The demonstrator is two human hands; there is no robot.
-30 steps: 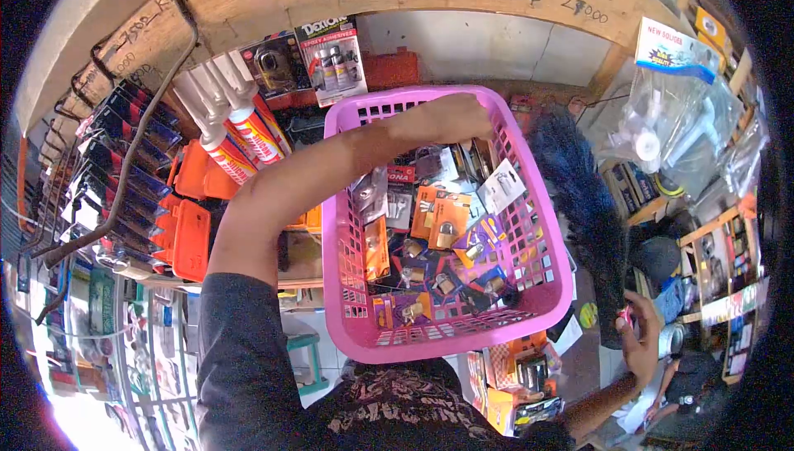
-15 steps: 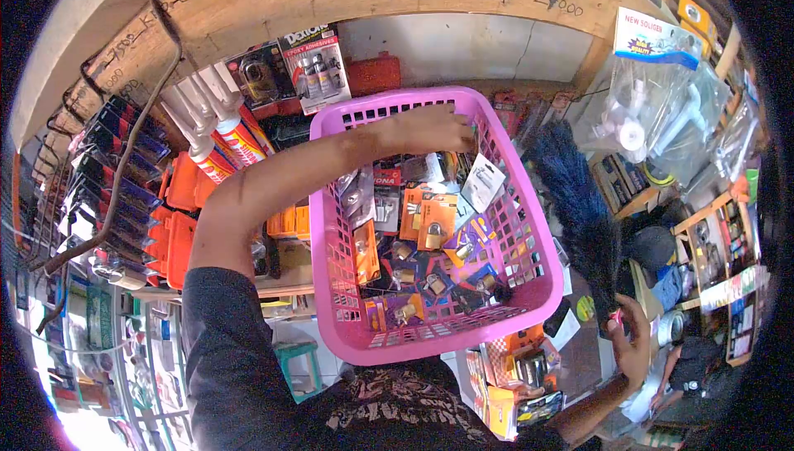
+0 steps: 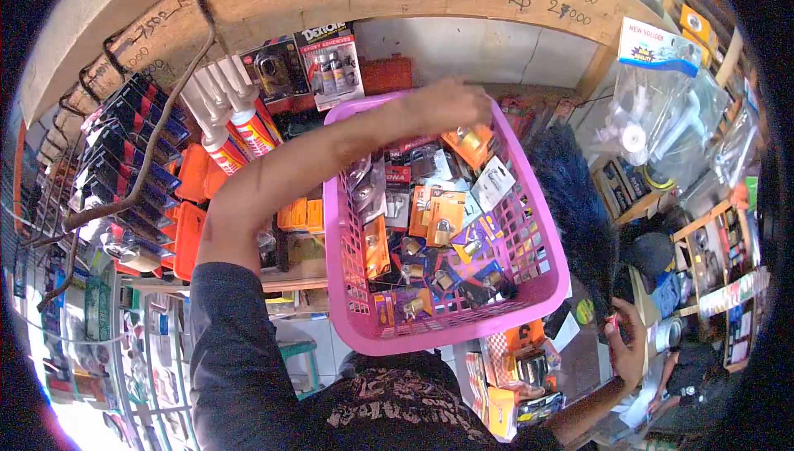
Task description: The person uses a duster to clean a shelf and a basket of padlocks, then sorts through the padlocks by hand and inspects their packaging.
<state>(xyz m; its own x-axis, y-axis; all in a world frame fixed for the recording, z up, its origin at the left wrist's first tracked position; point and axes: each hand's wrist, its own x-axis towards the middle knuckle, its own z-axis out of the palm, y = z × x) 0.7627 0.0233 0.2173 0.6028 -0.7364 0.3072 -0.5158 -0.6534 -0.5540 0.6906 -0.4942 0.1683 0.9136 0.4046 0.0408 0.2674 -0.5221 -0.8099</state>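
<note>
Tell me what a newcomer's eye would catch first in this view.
Probably the big pink basket in the middle, with carded padlocks inside and the left hand over its far right corner. Next, the dark, bushy duster to its right, its lower end in the right hand. The orange cases left of the basket also stand out.

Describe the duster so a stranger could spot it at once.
Find the big pink basket, then look just past its right side. The duster rises from the right hand: long, bushy and blue-black, the one fluffy thing among carded packets and clear plastic bags.
</note>
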